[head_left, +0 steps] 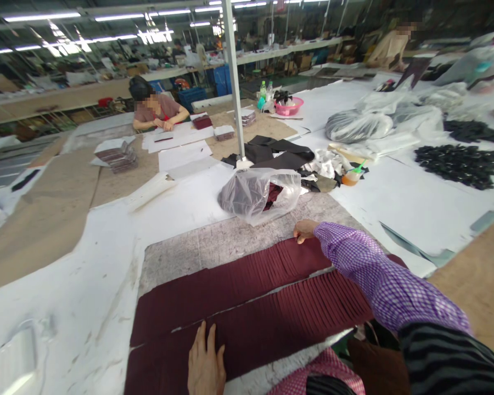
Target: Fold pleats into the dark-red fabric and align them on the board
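Two long rows of thin maroon pieces, cloth or leather, lie fanned out and overlapping in front of me: a far row [247, 272] and a near row [271, 323]. My left hand [207, 362] rests flat on the left part of the near row, fingers stretched out. Across the rows reaches my right arm, in a purple checked sleeve [366, 269]. At the far row's back edge, my right hand [306, 229] has its fingers curled down and pinched on the edge of a maroon piece. That sleeve hides the right ends of both rows.
A clear plastic bag [251, 195] with maroon material sits beyond the rows, by a metal post [234, 82]. Black scraps [278, 151] and a cup of orange liquid [353, 175] lie behind. A co-worker [160, 109] sits across the table near stacked pieces [116, 154].
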`<state>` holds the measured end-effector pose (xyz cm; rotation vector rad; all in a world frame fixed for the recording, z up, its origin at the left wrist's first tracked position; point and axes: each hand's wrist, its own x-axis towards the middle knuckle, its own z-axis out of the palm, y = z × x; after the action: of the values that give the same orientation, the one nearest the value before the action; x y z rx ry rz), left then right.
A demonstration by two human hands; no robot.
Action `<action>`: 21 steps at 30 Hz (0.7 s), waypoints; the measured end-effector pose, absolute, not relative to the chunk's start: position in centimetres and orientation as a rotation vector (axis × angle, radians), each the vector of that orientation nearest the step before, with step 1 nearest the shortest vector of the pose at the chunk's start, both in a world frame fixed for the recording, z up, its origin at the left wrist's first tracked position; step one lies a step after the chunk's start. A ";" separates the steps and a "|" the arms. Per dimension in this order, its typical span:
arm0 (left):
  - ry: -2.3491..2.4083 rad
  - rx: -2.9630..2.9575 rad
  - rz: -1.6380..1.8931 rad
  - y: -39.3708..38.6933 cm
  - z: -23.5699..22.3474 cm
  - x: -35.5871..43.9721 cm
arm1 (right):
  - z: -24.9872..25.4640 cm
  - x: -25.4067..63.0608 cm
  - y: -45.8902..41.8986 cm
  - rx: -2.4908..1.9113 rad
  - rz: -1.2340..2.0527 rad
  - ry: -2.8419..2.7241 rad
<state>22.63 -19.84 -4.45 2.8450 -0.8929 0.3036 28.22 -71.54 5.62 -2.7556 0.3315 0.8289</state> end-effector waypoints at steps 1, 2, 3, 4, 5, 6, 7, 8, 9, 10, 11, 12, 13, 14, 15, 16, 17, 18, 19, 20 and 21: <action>-0.882 2.847 0.308 -20.0 -4.3 22.6 | 5.7 28.2 -71.4 -2.754 0.889 0.313; -0.876 2.849 0.306 -20.0 -4.3 22.6 | 5.8 28.1 -71.3 -2.754 0.944 0.297; -0.881 2.849 0.299 -20.1 -4.3 22.6 | 5.9 28.0 -71.2 -2.757 0.984 0.289; -0.886 2.849 0.293 -20.1 -4.3 22.6 | 6.0 27.9 -71.0 -2.763 1.006 0.289; -0.886 2.849 0.293 -20.1 -4.3 22.6 | 6.0 27.7 -70.9 -2.768 1.020 0.293; -0.883 2.848 0.296 -20.1 -4.4 22.6 | 6.1 27.6 -70.8 -2.772 1.028 0.298; -0.882 2.845 0.300 -20.0 -4.4 22.7 | 6.1 27.6 -70.8 -2.774 1.034 0.303; -0.879 2.844 0.305 -20.0 -4.4 22.7 | 6.0 27.6 -70.8 -2.774 1.039 0.306; -0.877 2.843 0.309 -20.0 -4.4 22.7 | 5.9 27.6 -70.8 -2.771 1.045 0.308; -0.875 2.843 0.312 -20.0 -4.4 22.7 | 5.9 27.8 -70.8 -2.767 1.051 0.310; -0.879 2.843 0.312 -20.0 -4.5 22.7 | 5.8 27.9 -70.8 -2.760 1.059 0.311; -0.881 2.845 0.309 -19.9 -4.5 22.7 | 5.7 28.1 -70.9 -2.752 1.068 0.314; -0.880 2.849 0.305 -19.9 -4.5 22.7 | 5.7 28.3 -70.9 -2.742 1.077 0.318; -0.887 2.852 0.300 -19.8 -4.6 22.8 | 5.6 28.5 -70.9 -2.732 1.086 0.323; -0.900 2.855 0.292 -19.7 -4.7 22.8 | 5.6 28.7 -71.0 -2.721 1.095 0.329; -0.912 2.860 0.285 -19.6 -4.9 22.9 | 5.6 28.8 -71.0 -2.711 1.102 0.335; -0.926 2.864 0.280 -19.5 -5.0 22.9 | 5.6 29.0 -70.9 -2.701 1.106 0.344; -0.937 2.867 0.279 -19.3 -5.2 23.0 | 5.6 29.0 -70.9 -2.692 1.107 0.355; -0.943 2.871 0.278 -19.2 -5.3 23.0 | 5.6 29.1 -70.9 -2.684 1.102 0.368; -0.947 2.874 0.276 -19.1 -5.5 23.0 | 5.6 29.1 -70.9 -2.676 1.092 0.385; -0.948 2.876 0.274 -19.0 -5.7 23.0 | 5.6 29.0 -70.9 -2.669 1.074 0.404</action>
<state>23.01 -19.00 -5.66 2.8759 -0.9475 0.2738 29.02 -70.91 5.61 -2.6686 0.4042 1.0742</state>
